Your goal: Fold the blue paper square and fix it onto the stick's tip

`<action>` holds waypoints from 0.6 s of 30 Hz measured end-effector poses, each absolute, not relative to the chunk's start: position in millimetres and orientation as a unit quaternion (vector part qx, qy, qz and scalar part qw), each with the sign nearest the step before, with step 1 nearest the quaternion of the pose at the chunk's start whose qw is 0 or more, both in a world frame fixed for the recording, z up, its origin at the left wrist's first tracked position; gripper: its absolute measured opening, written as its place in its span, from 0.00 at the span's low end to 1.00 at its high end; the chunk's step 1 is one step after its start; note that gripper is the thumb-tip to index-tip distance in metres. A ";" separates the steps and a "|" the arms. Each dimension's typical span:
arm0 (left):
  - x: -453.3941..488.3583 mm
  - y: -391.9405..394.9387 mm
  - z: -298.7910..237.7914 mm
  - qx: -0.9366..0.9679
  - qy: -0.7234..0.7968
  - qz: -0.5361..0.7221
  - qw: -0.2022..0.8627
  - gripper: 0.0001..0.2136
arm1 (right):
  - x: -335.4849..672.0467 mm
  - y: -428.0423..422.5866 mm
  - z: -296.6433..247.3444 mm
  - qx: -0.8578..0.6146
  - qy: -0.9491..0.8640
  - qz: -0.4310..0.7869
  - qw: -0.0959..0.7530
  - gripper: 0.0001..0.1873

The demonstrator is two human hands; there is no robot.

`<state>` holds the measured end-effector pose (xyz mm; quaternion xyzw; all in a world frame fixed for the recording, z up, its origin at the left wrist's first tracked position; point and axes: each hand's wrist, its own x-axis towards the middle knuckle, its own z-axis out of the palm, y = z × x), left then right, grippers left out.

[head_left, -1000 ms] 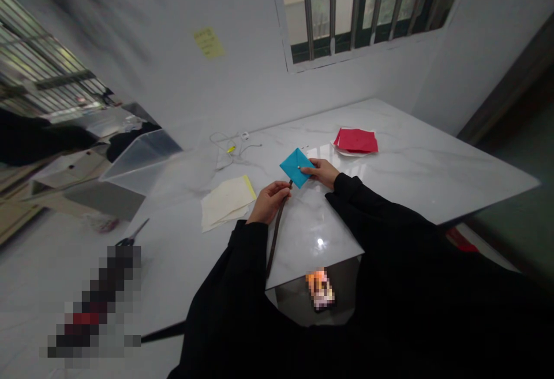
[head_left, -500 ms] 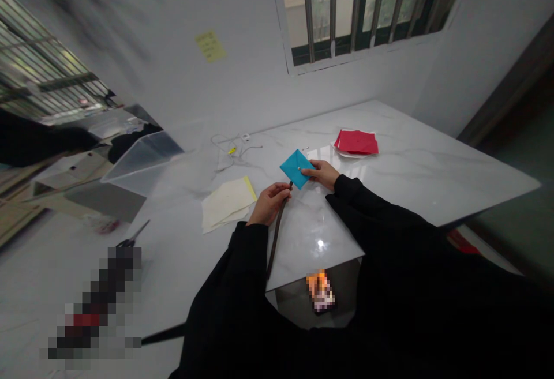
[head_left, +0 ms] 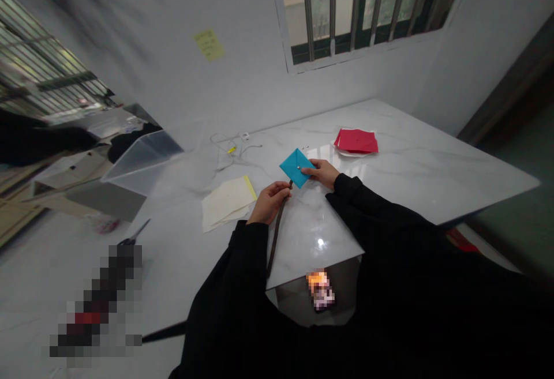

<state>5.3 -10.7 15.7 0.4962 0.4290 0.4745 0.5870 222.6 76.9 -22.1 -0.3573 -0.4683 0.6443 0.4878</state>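
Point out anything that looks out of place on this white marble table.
A thin white cable lies loose and tangled near the far edge of the white marble table. It looks stray beside the flat stacks of cream paper and red paper. Nothing on the table looks spilled or damaged.

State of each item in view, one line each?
Left hand: closed on a dark brown cord, which runs down toward the table edge.
Right hand: holding a turquoise folded-paper envelope, flap folded down, small metal stud showing.
Red paper sheets: stacked flat on a white sheet.
Cream paper sheets: lying flat, overlapping.
White cable: loosely coiled on the white marble table.
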 end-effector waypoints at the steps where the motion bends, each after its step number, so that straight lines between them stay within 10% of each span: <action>1: 5.4 -10.7 15.7 0.495 0.427 0.476 0.588 0.18 | 222.6 77.1 -22.5 -0.356 -0.470 0.645 0.487 0.25; 18: 5.2 -9.9 14.1 0.498 0.433 0.472 0.584 0.19 | 223.0 73.5 -17.7 -0.361 -0.467 0.645 0.485 0.24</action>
